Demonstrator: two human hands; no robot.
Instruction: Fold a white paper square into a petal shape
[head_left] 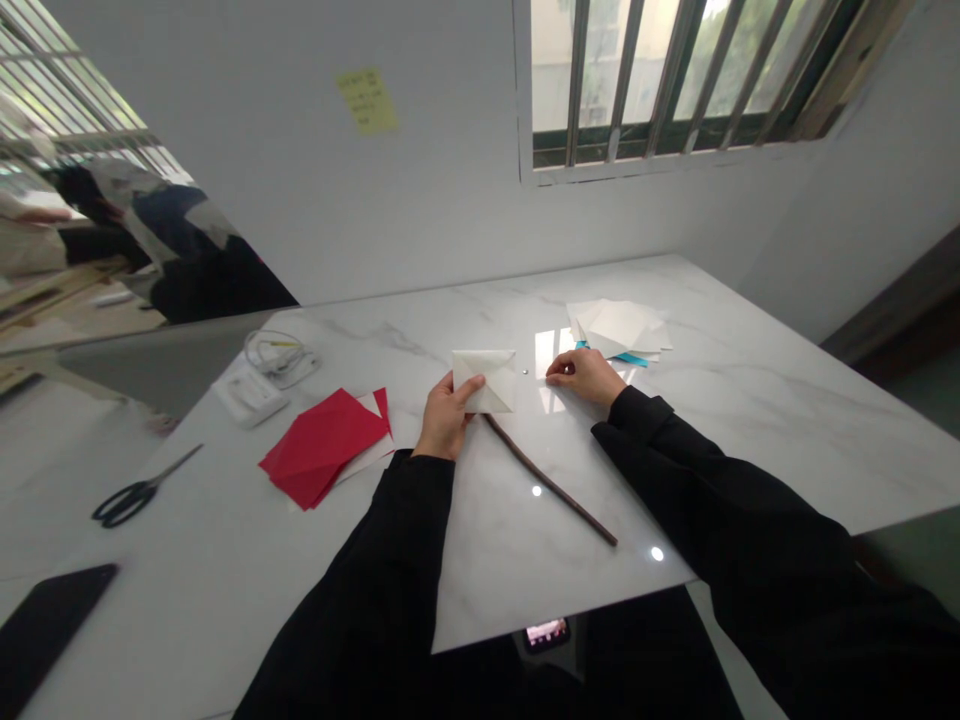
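Between the thumb and fingers of my left hand (444, 415) is a folded white paper (482, 368), square with diagonal creases like an envelope. A thin brown stick (551, 483) slants across the marble-patterned table, its upper end disappearing beneath that hand and paper. My right hand (586, 376) rests low over the table to the right, fingers curled in and thumb meeting forefinger; whatever they may pinch is too small to make out. A tiny shiny piece (525, 372) lies between the paper and my right hand. Beyond this hand are stacked white paper pieces (619, 325) with blue paper under them.
Red paper sheets (326, 445) lie left of my left hand. Farther left are a white box (250, 393) with a coiled cable, black-handled scissors (139, 497) and a dark flat device (52, 625). A wall with a barred window borders the table's back; another person (180, 235) is beyond, left.
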